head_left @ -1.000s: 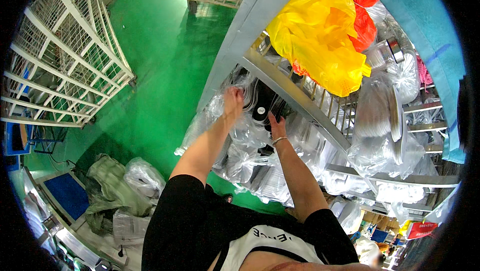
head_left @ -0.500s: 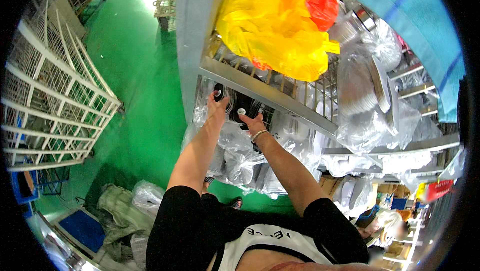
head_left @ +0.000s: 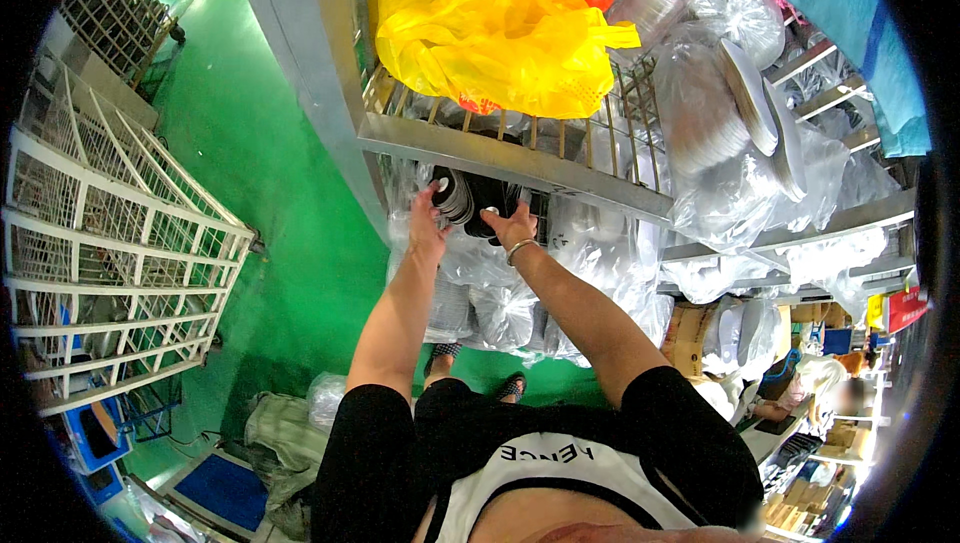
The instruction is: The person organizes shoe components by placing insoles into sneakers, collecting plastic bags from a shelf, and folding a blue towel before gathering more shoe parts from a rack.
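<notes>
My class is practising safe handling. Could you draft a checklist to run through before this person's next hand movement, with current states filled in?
1. Left grip touching the black insoles: ok, at their left side.
2. Right grip touching them too: ok, at their near right.
3. Both grips firmly closed: cannot tell, the fingers are partly hidden.
4. Space straight above the insoles clear: not ok, they extend beneath the metal shelf beam.
5. Yellow plastic bag away from both grips: ok, it lies above the beam.

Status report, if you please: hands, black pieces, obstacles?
Left hand and right hand at stacked flat black pieces; grip firmness unclear. Grey metal rail crosses above. Clear crumpled plastic bags crowd close.
</notes>
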`<state>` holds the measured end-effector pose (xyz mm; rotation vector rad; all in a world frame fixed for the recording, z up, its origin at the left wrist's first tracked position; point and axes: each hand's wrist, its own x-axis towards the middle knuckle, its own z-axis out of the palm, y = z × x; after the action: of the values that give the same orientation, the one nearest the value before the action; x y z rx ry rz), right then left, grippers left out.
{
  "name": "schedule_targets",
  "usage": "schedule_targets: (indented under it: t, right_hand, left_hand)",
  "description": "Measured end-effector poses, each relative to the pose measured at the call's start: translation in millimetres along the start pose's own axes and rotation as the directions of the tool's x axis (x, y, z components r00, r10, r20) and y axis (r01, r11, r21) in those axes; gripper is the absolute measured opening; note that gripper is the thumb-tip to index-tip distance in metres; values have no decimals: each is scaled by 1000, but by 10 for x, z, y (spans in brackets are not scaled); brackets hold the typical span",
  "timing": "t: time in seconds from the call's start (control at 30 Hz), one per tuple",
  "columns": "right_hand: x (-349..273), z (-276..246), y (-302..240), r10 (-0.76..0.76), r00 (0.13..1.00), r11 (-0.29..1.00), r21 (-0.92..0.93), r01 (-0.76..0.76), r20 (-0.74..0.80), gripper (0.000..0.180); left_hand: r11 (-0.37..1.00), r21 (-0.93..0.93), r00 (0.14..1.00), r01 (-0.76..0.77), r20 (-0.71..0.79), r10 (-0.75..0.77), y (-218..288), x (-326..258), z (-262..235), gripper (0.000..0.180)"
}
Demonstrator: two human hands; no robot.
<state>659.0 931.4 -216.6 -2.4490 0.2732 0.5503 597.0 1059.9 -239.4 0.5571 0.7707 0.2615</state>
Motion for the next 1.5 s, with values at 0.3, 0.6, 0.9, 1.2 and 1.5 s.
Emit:
schedule_targets:
  t: [0.3, 0.6, 0.9, 1.2, 1.5]
  right_hand:
    - [-21, 21, 48, -13, 850, 768, 550, -329, 527, 73]
    - [524, 370, 555, -213, 946, 966, 196, 167, 244, 77]
    - [-1117, -1526, -52, -509, 463, 860, 449, 241, 726, 48]
    - [-2224, -3401, -1646, -888, 368, -196, 951, 239, -276, 51]
    - [-3228, -2658, -1367, -952, 149, 304, 888, 347, 267, 40]
  left_hand:
    - [987, -47, 985, 154, 84, -150, -67, 376, -98, 60]
    - [625, 655, 845, -424, 37, 534, -248, 559, -295, 70]
    - [196, 764, 562, -614, 249, 789, -66, -70, -149, 65]
    - [682, 156, 629, -715, 570, 529, 1363, -2070, 1086, 44]
    - [929, -343, 355, -139, 858, 370, 2116, -3213, 1369, 57]
